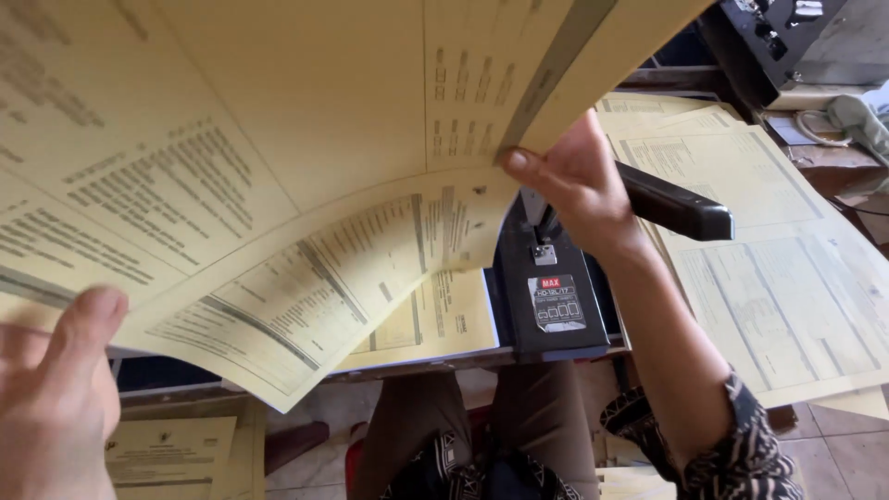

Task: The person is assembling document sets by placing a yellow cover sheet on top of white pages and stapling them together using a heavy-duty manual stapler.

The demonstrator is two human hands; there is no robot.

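Yellow printed sheets (278, 185), thin, light and floppy, arch above the black heavy-duty stapler (551, 296). I pinch their near corner with my left hand (56, 389), thumb on top, and their far edge with my right hand (569, 181). I judge both-edge support necessary; creasing is the risk.

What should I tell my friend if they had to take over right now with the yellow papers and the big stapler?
Left hand: holds the near edge of the big yellow printed sheets, thumb on top.
Right hand: pinches the far edge of the same sheets, lifted and curved above the black heavy-duty stapler.
The stapler sits at the table edge, its handle sticking out to the right.
More yellow sheets lie spread on the right; a stack lies left of the stapler.
Done: sheets picked up.
Left: whether they are stapled cannot be seen.
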